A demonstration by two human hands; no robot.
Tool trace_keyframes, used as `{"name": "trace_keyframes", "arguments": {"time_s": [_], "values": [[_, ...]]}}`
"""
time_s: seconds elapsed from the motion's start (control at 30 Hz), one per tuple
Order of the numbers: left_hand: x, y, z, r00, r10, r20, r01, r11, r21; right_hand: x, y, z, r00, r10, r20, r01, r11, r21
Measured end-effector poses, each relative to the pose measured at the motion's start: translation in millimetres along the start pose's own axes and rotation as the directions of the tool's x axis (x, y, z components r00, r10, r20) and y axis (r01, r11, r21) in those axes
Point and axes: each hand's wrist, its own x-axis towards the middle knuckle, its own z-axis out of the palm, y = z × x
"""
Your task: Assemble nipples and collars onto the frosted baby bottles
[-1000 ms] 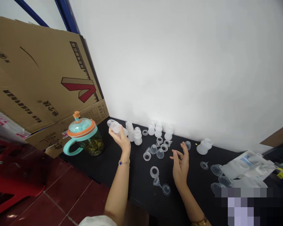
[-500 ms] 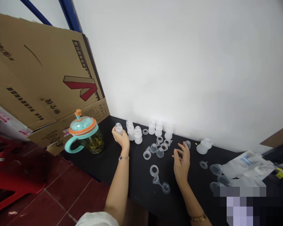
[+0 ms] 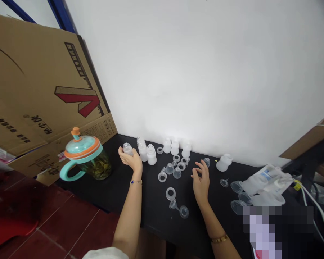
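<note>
My left hand (image 3: 130, 160) is wrapped round a small translucent bottle (image 3: 127, 148), standing upright at the left end of a row of similar bottles (image 3: 151, 154) along the wall on the black table (image 3: 118, 187). My right hand (image 3: 200, 180) hovers over the table with its fingers spread and nothing in them. Clear rings and small funnel-shaped parts (image 3: 175, 167) lie scattered between my two hands. A ring (image 3: 170, 193) and a clear funnel piece (image 3: 179, 209) lie nearer to me.
A teal and orange lidded jug (image 3: 83, 158) with leaves inside stands left of my left hand. Flattened cardboard boxes (image 3: 43, 97) lean behind it. Plastic bags and clear cups (image 3: 261, 187) pile at the right. One bottle (image 3: 223, 162) lies tipped near the wall.
My left hand lowered the tilted bottle from the air and brought it upright onto the table beside the row. My right hand stayed spread over the table. The view shifted slightly right.
</note>
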Motion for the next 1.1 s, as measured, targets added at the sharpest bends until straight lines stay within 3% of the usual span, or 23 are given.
{"name": "trace_keyframes", "arguments": {"time_s": [0.2,0.33,0.5,0.57,0.73,0.97,1.1], "values": [[-7.6,19.9,-12.6,0.983,0.150,-0.102,-0.161,0.981,-0.110,8.0,3.3,-5.7,0.998,-0.034,-0.061,0.032,0.999,-0.034],[-25.0,37.7,-20.2,0.924,0.372,-0.085,-0.381,0.900,-0.211,19.9,13.9,-16.1,0.989,-0.103,-0.109,0.088,0.987,-0.138],[-64.4,40.8,-18.6,0.837,0.532,0.125,-0.476,0.822,-0.312,31.5,28.0,-27.0,0.980,-0.166,-0.110,0.128,0.950,-0.286],[-81.8,39.8,-18.0,0.750,0.618,0.235,-0.527,0.773,-0.352,32.2,30.1,-27.6,0.977,-0.192,-0.093,0.153,0.934,-0.322],[-111.8,46.5,-19.9,0.538,0.784,0.311,-0.666,0.621,-0.413,27.7,28.3,-22.4,0.952,-0.295,0.079,0.303,0.873,-0.383],[-117.6,56.5,-18.5,0.399,0.869,0.292,-0.737,0.494,-0.462,18.5,29.7,-13.6,0.868,-0.267,0.418,0.466,0.730,-0.501],[-117.2,60.3,-19.3,0.381,0.887,0.260,-0.740,0.461,-0.490,15.2,32.3,-11.0,0.851,-0.160,0.501,0.471,0.656,-0.590]]}}
